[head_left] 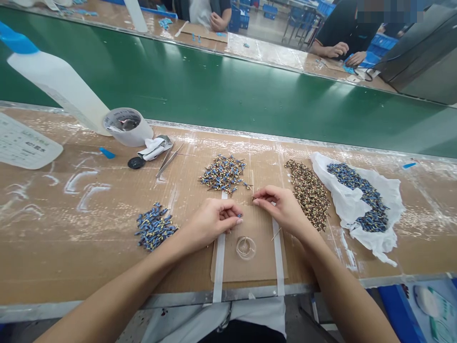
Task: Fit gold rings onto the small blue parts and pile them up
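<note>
Your left hand [210, 221] pinches a tiny blue part [239, 216] at its fingertips; your right hand [282, 207] presses its fingertips together on something too small to make out. A clear round plastic dish [246, 248] sits at 6 o'clock on a brown cardboard sheet [246, 267]. A heap of blue-and-brass small parts [224, 174] lies at 12 o'clock, loose brass parts [309, 195] at 1 o'clock.

Bright light from above made white shine on the bench [71, 247] and green belt [228, 95]. Soft shadows lay under the left hand [210, 221] and right hand [280, 207]. Edges looked bent.
</note>
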`<state>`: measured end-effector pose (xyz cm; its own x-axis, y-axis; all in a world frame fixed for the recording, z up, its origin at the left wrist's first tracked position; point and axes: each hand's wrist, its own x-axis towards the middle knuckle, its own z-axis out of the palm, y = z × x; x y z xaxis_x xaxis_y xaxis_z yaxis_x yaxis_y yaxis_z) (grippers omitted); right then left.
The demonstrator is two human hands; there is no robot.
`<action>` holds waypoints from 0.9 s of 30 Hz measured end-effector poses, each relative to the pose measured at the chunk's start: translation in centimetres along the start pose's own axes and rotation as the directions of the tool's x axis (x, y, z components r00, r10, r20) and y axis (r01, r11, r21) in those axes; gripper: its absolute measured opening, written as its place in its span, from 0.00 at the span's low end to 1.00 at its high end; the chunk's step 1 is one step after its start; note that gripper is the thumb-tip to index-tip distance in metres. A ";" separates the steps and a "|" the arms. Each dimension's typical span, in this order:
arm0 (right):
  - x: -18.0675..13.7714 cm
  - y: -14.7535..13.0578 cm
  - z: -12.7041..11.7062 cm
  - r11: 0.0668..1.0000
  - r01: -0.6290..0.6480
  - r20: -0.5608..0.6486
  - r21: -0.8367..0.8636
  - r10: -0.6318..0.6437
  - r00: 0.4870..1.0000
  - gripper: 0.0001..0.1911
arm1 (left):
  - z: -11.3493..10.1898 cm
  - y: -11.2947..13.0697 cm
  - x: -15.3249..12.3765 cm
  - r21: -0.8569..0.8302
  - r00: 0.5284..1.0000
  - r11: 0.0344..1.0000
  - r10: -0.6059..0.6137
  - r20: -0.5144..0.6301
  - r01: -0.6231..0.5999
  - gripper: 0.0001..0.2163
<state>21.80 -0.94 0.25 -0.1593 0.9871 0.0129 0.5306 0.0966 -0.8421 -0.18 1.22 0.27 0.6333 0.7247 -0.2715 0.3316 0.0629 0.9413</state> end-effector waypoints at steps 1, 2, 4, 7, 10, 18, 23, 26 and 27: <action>-0.1 -0.3 0.0 0.996 -0.017 0.016 0.089 0.016 1.000 0.05 | 0.0 0.0 0.0 0.009 1.000 1.000 0.013 -0.020 -0.013 0.07; -0.3 -0.6 0.1 0.985 -0.032 0.037 0.167 0.027 0.999 0.05 | 0.0 0.1 0.0 0.027 0.999 0.999 0.029 -0.040 -0.028 0.07; -0.5 -1.1 0.3 0.964 -0.051 0.080 0.261 0.031 0.996 0.06 | -0.1 0.2 0.0 0.081 0.995 0.995 0.068 -0.072 -0.062 0.06; -0.8 -1.2 0.9 0.953 -0.075 0.118 0.292 0.041 0.992 0.06 | -0.2 0.4 0.0 0.186 0.988 0.977 0.125 -0.092 -0.106 0.06; -0.8 -0.8 1.4 0.945 -0.114 0.142 0.308 0.073 0.987 0.07 | -0.2 0.5 -0.1 0.299 0.977 0.943 0.186 -0.107 -0.147 0.05; -0.8 -0.8 1.9 0.907 -0.189 0.156 0.376 0.139 0.978 0.08 | -0.3 0.3 -0.2 0.471 0.958 0.857 0.276 -0.078 -0.209 0.09; -1.0 -0.8 2.1 0.906 -0.176 0.152 0.384 0.126 0.980 0.08 | -0.2 0.1 -0.2 0.495 0.958 0.843 0.278 -0.066 -0.210 0.10; -1.1 -0.8 2.3 0.906 -0.162 0.157 0.391 0.108 0.982 0.08 | -0.2 0.0 -0.2 0.498 0.958 0.841 0.279 -0.063 -0.212 0.10; -1.1 -0.8 2.3 0.908 -0.156 0.156 0.389 0.103 0.982 0.07 | -0.2 -0.1 -0.2 0.506 0.956 0.835 0.286 -0.065 -0.216 0.10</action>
<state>19.61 -2.38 -0.32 -0.2315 0.9600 -0.1577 0.1831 -0.1162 -0.9762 -0.46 1.19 0.27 0.6549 0.7553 0.0226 0.4940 -0.4506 0.7436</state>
